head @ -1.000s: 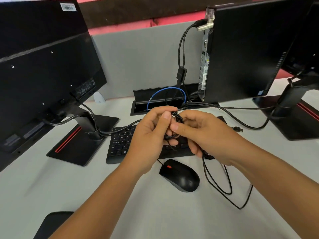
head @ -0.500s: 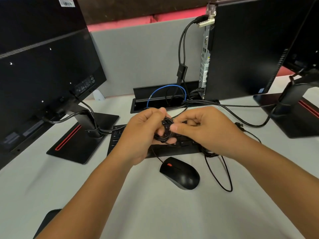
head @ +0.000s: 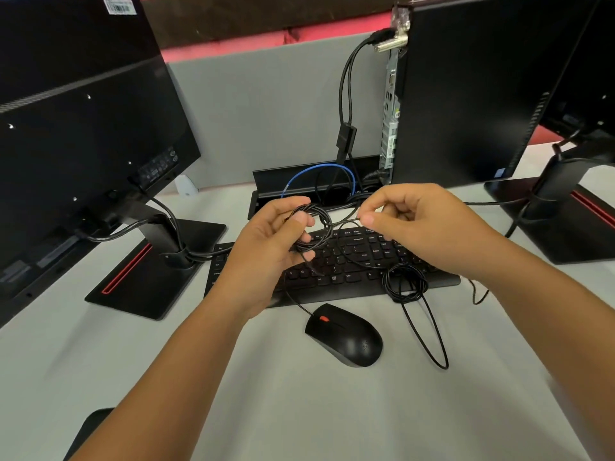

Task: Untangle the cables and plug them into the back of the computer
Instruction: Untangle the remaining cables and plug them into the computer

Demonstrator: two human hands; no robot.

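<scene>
Fingers of the left hand [head: 266, 251] grip coiled cable [head: 314, 231]; right hand [head: 419, 224] pinches its strand.

The one camera sits on my head and looks forward and down over my forearms at the desk [head: 299, 410]. It is wide-angle and close: my left hand [head: 266, 251] and right hand [head: 422, 224] fill the middle, the keyboard [head: 352, 261] lies just beyond, and the monitor [head: 83, 128] and computer [head: 466, 88] bend outward at the edges.
</scene>
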